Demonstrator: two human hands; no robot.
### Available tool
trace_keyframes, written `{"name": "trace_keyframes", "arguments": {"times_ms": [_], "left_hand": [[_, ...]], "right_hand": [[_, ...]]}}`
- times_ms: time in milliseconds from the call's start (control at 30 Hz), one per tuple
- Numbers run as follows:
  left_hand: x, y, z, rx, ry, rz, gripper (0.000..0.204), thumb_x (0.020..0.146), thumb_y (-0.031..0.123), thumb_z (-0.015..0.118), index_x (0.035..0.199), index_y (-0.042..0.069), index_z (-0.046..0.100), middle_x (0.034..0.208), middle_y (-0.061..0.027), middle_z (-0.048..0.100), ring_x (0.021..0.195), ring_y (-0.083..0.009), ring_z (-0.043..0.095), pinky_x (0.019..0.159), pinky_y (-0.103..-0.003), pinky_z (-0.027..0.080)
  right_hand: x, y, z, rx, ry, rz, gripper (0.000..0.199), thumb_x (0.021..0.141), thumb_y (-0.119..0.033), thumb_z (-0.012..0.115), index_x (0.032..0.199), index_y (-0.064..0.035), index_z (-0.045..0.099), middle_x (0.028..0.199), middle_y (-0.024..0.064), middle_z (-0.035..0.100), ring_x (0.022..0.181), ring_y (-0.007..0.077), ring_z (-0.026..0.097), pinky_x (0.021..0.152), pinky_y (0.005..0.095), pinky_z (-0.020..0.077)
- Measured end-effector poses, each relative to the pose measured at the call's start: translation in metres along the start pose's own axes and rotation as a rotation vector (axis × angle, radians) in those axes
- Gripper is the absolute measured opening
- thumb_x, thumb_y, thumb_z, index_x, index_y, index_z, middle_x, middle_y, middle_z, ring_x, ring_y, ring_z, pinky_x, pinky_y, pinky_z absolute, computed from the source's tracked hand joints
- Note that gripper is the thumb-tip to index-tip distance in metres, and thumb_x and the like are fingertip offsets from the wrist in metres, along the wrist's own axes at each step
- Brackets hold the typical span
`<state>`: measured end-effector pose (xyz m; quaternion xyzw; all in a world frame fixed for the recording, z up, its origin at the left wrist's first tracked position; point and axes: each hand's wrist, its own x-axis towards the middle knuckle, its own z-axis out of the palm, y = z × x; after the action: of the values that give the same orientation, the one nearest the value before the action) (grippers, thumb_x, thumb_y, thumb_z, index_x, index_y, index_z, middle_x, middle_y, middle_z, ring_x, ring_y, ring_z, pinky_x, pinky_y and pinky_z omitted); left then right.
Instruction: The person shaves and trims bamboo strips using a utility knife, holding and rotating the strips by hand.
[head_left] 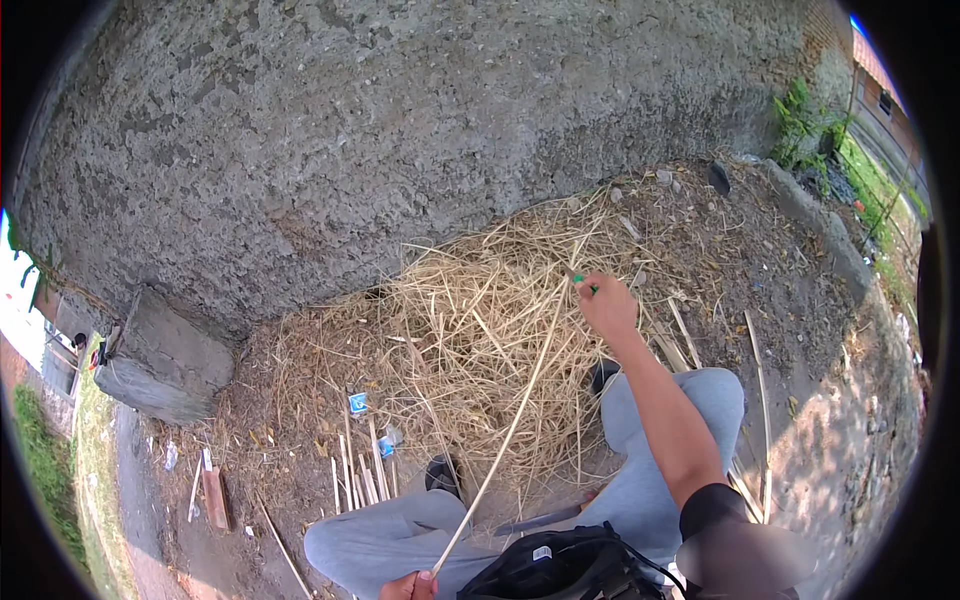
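A long, thin, pale bamboo strip point(510, 438) runs slantwise from near my lap to the far side of a shavings heap. My left hand point(410, 587), low in the picture, is closed around its near end. Out over the heap, my right hand point(607, 305) is closed on a small green-handled knife point(578, 278). Its short blade meets the strip near the far end; whether it cuts in is too small to tell. Below the strip lies the heap of curled pale shavings point(470, 330), between my feet and the wall.
A rough grey wall point(400, 130) rises behind the heap. A concrete block point(170, 365) stands at left. More strips point(360, 470) lie by my left knee, others point(760, 400) at right. A long dark flat piece point(540, 520) lies between my legs, behind a black bag point(550, 565).
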<state>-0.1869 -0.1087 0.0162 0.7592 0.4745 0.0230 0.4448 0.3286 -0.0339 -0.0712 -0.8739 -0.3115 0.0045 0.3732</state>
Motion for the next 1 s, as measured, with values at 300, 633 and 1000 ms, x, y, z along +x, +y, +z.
{"name": "trace_keyframes", "arguments": {"times_ms": [300,633,1000], "left_hand": [[-0.003,0.005,-0.022,-0.057,0.059,-0.155,0.029,0.103,0.024,0.047,0.092,0.002,0.062,0.061,-0.0043,0.051,0.057,-0.0124,0.05,0.052,-0.03,0.039],[0.109,0.058,-0.003,-0.736,-0.151,-0.232,0.037,0.108,0.035,0.035,0.097,0.003,0.05,0.061,-0.0008,0.042,0.046,-0.0068,0.032,0.04,-0.023,0.026],[0.142,0.082,0.018,-0.815,-0.193,-0.174,0.039,0.106,0.042,0.036,0.081,0.012,0.039,0.057,0.0046,0.029,0.045,-0.0046,0.028,0.037,-0.021,0.019]], "right_hand": [[-0.041,-0.033,0.006,0.93,-0.36,0.309,0.022,0.098,-0.025,0.061,0.098,-0.0037,0.06,0.07,0.0011,0.056,0.052,0.0063,0.043,0.046,0.0249,0.0341],[-0.184,-0.101,-0.021,0.703,-0.477,-0.547,0.021,0.091,-0.022,0.069,0.097,-0.0026,0.066,0.084,0.0108,0.071,0.058,0.022,0.065,0.051,0.0325,0.0491],[-0.164,-0.099,-0.03,0.537,-0.352,-0.707,0.016,0.085,-0.018,0.075,0.088,-0.0035,0.068,0.088,0.0115,0.073,0.059,0.0237,0.068,0.048,0.0318,0.0521]]}}
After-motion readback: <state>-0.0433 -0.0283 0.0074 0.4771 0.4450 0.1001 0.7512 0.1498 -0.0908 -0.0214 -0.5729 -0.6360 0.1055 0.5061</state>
